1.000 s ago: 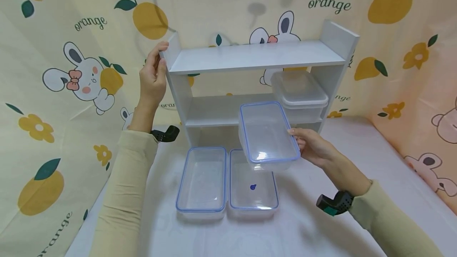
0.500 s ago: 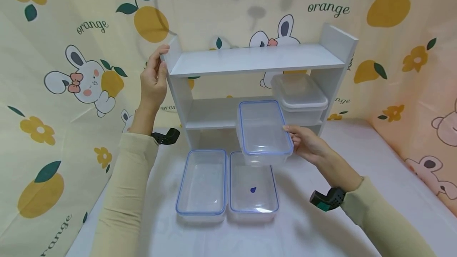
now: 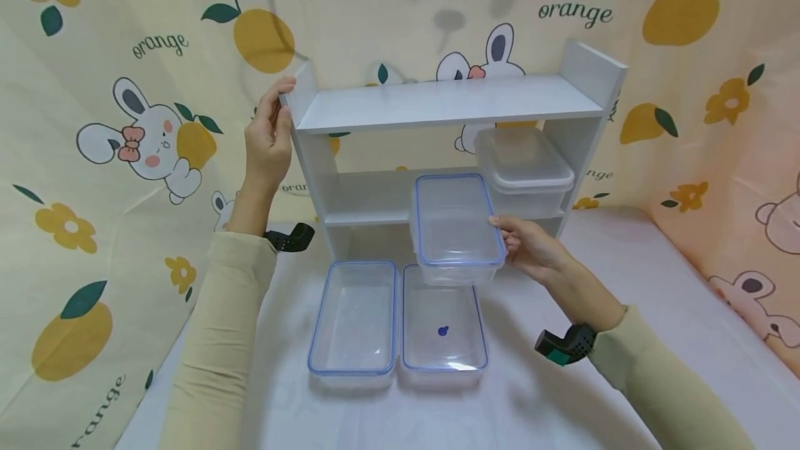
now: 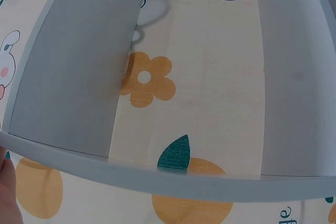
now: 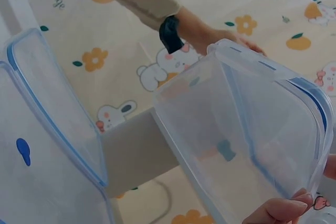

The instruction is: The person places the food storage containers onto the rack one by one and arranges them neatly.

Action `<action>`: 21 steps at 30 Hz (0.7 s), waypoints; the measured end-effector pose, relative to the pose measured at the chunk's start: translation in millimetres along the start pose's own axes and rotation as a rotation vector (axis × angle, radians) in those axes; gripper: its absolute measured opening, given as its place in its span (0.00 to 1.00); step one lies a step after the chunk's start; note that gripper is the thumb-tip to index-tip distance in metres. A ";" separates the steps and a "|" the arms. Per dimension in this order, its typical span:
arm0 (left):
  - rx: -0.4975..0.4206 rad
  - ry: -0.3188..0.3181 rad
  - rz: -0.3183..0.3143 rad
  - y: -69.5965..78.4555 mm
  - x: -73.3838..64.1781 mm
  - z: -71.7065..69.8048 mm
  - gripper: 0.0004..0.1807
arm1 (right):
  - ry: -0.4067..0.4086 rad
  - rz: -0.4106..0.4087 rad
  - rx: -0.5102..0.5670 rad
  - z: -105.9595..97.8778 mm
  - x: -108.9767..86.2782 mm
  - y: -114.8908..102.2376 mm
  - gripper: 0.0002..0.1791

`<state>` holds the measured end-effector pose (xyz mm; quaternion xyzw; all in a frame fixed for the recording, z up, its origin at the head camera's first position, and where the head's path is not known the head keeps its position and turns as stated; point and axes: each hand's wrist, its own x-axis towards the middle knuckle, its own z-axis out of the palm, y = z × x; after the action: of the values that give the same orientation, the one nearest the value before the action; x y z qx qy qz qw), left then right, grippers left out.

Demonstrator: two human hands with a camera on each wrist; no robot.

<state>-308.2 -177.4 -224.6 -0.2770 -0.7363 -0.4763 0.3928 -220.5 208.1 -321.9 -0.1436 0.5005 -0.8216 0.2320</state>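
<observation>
My right hand (image 3: 531, 250) pinches the right edge of a clear, blue-rimmed plastic food container (image 3: 459, 221), held in the air before the shelf. In the right wrist view, my thumb and fingers (image 5: 283, 208) hold that container (image 5: 210, 108) by its rim. A second blue-rimmed container (image 3: 444, 349), with a small blue mark, stands below it. A third container (image 3: 353, 318) sits close by on its left. At the upper left, my left hand (image 3: 269, 134) grips the side panel of the white shelf (image 3: 450, 99); the left wrist view shows only a sliver of it.
A clear container with a whitish lid (image 3: 525, 158) stands at the right end of the shelf's middle board. A white cloth (image 3: 625, 283) covers the table. Patterned fabric (image 3: 375, 5) hangs behind and at both sides.
My right hand has carried the held container leftward and slightly up, closer to the shelf's middle board. The left hand keeps its place on the side panel.
</observation>
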 end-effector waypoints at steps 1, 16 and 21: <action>0.001 0.000 -0.004 0.3 0.2 0.0 0.18 | 0.004 0.000 0.001 0.7 1.1 0.4 0.15; -0.014 0.001 -0.067 1.4 0.6 -1.1 0.18 | 0.263 0.049 -0.005 19.5 14.3 1.3 0.08; -0.027 0.000 -0.051 1.8 0.7 -0.5 0.18 | 0.347 0.065 0.018 24.7 18.0 1.3 0.04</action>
<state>-307.0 -177.1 -222.9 -0.2636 -0.7365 -0.4960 0.3768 -224.0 179.4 -311.7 0.0185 0.5299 -0.8307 0.1698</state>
